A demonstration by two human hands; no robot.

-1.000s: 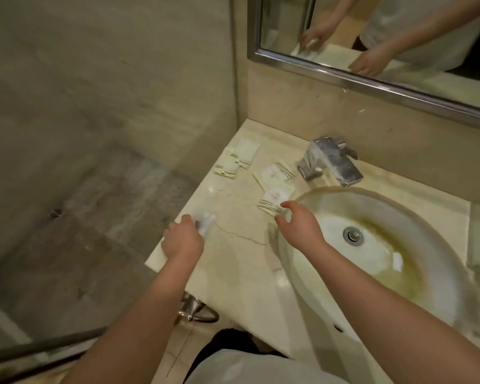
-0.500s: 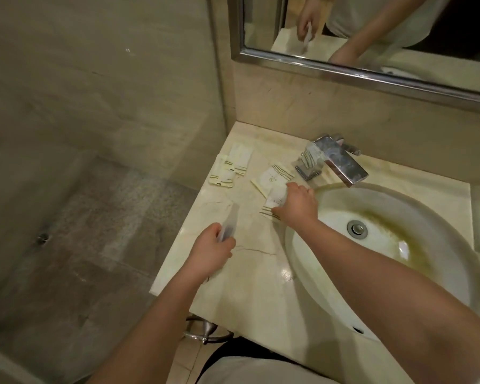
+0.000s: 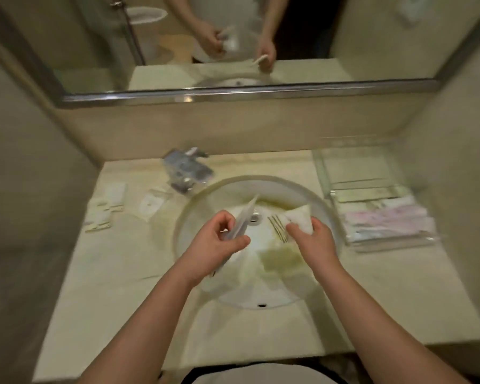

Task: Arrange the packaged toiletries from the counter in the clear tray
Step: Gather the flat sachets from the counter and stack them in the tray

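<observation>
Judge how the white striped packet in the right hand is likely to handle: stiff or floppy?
Probably floppy: the white striped packet bends and creases where the right hand pinches it. Likely light, since a pinch at one end carries it above the sink. The image is blurred, so the material is unclear.

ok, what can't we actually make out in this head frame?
- Long packet in left hand: contents unreadable, motion blur; lower end behind the hand.
- Striped packet in right hand: print blurred, partly covered by fingers.
- Clear tray: item count inside smeared.
- Counter packets: labels too small.
</observation>
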